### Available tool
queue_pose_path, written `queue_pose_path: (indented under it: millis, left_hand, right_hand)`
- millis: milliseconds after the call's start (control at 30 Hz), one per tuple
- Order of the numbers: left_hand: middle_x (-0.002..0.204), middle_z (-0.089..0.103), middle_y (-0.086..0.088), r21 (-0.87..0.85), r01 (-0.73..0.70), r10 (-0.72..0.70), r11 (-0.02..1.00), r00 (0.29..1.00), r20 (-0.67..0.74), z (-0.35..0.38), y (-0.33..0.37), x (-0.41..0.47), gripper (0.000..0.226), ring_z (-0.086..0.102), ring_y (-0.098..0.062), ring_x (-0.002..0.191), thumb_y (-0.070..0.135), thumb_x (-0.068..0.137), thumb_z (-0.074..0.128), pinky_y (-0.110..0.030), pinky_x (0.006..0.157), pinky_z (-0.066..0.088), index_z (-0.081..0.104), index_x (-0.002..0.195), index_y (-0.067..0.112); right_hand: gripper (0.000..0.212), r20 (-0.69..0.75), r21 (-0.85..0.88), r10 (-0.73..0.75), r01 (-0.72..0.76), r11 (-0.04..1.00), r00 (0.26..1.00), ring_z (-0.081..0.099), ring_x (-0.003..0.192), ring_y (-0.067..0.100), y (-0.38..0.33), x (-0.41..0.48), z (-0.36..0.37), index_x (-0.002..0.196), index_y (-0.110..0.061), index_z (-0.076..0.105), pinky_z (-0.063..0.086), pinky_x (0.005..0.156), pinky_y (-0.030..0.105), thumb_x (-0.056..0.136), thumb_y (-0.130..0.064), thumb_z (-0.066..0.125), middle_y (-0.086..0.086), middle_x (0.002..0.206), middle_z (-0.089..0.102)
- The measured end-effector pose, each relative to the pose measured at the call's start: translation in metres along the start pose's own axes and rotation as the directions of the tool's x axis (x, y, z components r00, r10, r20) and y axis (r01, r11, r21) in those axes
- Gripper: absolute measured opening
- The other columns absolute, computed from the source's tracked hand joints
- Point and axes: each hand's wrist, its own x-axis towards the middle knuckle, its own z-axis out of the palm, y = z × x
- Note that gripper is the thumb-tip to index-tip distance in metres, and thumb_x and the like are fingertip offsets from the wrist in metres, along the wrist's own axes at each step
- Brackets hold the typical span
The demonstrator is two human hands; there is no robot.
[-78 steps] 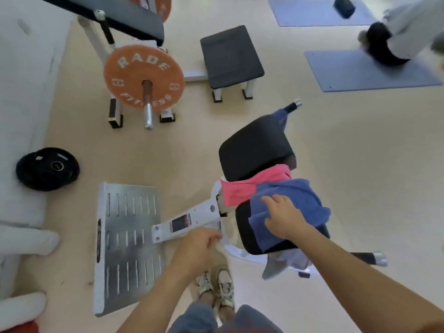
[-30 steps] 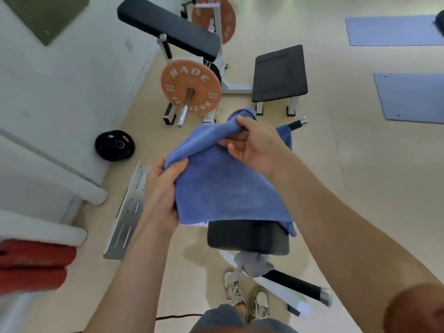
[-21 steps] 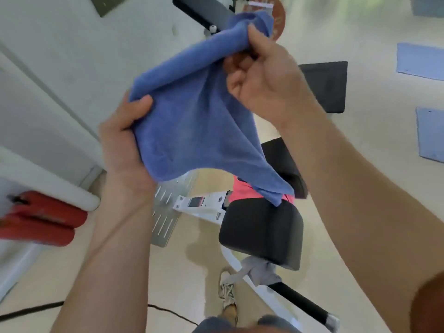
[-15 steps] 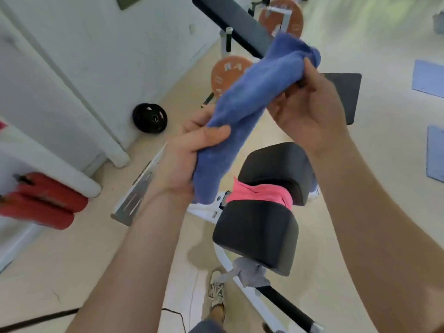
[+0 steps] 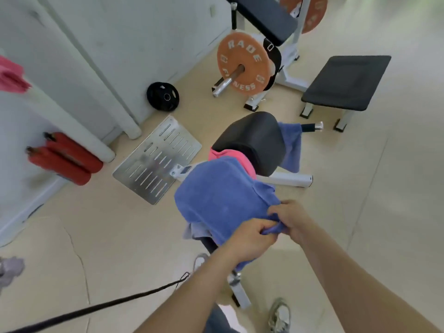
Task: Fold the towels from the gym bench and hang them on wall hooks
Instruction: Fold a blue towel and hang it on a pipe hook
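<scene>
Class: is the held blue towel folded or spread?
Spread: blue towel drapes over bench; left hand and right hand pinch its near edge.

An orange weight plate (image 5: pixel 242 64) sits on a steel bar near the wall (image 5: pixel 144 32). A small black plate (image 5: pixel 163 96) leans at the wall's foot. To the right stands a low black padded stool (image 5: pixel 346 81). Two red rollers (image 5: pixel 64 158) lie at the left, and a black cord (image 5: pixel 96 307) crosses the floor (image 5: pixel 384 188).
</scene>
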Motion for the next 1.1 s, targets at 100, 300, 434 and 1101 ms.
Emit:
queue_pose_path:
  millis: [100, 300, 434, 1101]
  left_hand:
    - [0.057, 0.032, 0.001, 0.012, 0.007, -0.007, 1.000, 1.000, -0.003, 0.018, 0.020, -0.015, 0.025, 0.032, -0.013, 0.055, 0.022, 0.086, 0.047, -0.029, 0.056, 0.029, 0.036, 0.068, 0.009]
    - [0.067, 0.051, 0.010, -0.004, -0.036, 0.036, 0.999, 0.998, 0.058, 0.033, 0.037, -0.024, 0.025, 0.047, -0.005, 0.062, 0.018, 0.087, 0.055, -0.017, 0.065, 0.041, 0.057, 0.110, 0.027]
    - [0.060, 0.051, 0.010, -0.225, -0.156, 0.092, 0.962, 0.959, -0.269, 0.000, 0.038, -0.021, 0.025, 0.049, -0.006, 0.061, 0.006, 0.084, 0.062, -0.031, 0.071, 0.048, 0.071, 0.101, 0.022]
    - [0.075, 0.058, -0.001, -0.462, -0.218, -0.063, 0.860, 0.852, -0.520, -0.241, -0.017, 0.145, 0.024, 0.050, -0.012, 0.071, 0.024, 0.088, 0.064, -0.029, 0.070, 0.041, 0.065, 0.085, 0.000]
  right_hand:
    - [0.009, -0.097, -0.140, -0.090, 0.076, 0.987, 0.991, 0.048, 0.061, 0.026, 0.006, -0.004, -0.028, 0.055, 0.000, 0.049, 0.041, 0.055, 0.039, 0.062, 0.000, 0.056, 0.010, 0.058, 0.045]
    - [0.027, -0.041, 0.403, -0.169, 0.171, 0.899, 0.985, 0.054, 0.079, 0.023, -0.020, -0.023, -0.036, 0.069, -0.013, 0.057, 0.047, 0.073, 0.039, 0.093, -0.005, 0.046, 0.006, 0.077, 0.056]
    - [0.023, -0.026, 0.217, -0.209, 0.210, 0.953, 0.978, 0.063, 0.090, 0.033, -0.058, -0.038, -0.033, 0.076, -0.015, 0.063, 0.050, 0.089, 0.049, 0.092, -0.021, 0.048, 0.017, 0.087, 0.063]
    - [0.019, 0.581, -0.479, -0.479, 0.752, 0.453, 0.658, 0.057, 0.068, -0.002, -0.307, 0.100, 0.080, 0.083, -0.023, 0.058, 0.044, 0.065, 0.015, 0.095, -0.008, 0.053, -0.016, 0.071, 0.062]
